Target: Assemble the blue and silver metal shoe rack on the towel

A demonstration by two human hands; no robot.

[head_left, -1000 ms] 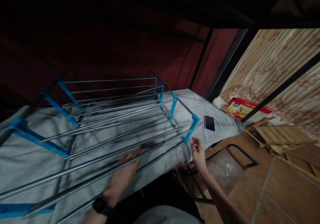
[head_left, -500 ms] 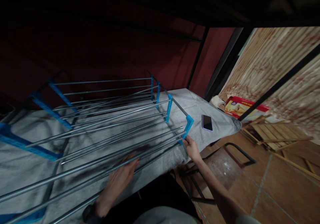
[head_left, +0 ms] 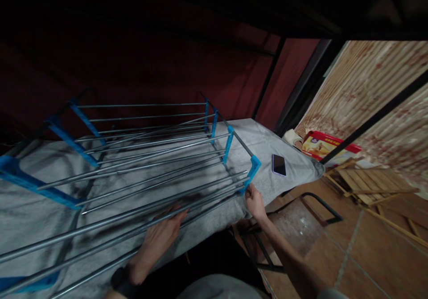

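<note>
Right grip [head_left: 254,201] clenched on lower end of blue corner piece [head_left: 253,166], centre-right of frame. Left grip [head_left: 160,234] released, fingers flat across steel rods [head_left: 167,191], lower centre; black watch [head_left: 119,282] on wrist. Rack [head_left: 75,143] lies over grey blanket [head_left: 264,141] on bed, filling left and centre. Phone [head_left: 279,164] on blanket, just right of corner piece. Red box [head_left: 329,145] further right.

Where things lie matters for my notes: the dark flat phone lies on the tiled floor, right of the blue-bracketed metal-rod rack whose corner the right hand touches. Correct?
No: the head view shows the dark flat phone on the grey cloth, not the floor, right of the metal-rod rack whose corner the right hand touches.
</note>
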